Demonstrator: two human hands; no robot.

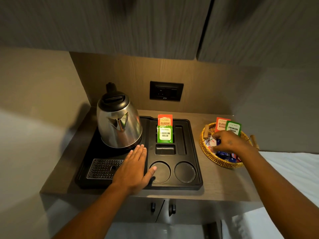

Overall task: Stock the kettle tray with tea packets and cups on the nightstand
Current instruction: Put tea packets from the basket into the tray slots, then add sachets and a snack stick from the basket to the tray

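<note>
A black kettle tray [193,152] sits on the wooden nightstand [217,180]. A steel kettle [119,121] stands on its left half. In the tray's back slots an orange tea packet [165,119] and a green tea packet [164,134] stand upright. Two round cup wells [185,171] at the tray's front hold nothing. My left hand [133,166] lies flat and open on the tray, thumb at the left well. My right hand [227,143] reaches into a wicker basket [219,161] over mixed sachets; its fingertips are hidden. An orange packet [221,124] and a green packet [233,127] stand in the basket.
A perforated drip grate [101,168] fills the tray's front left corner. A black wall socket [166,91] is behind the tray. Dark cabinets [120,23] hang overhead. White bedding [290,169] lies to the right, and cupboard handles [162,207] show below the nightstand edge.
</note>
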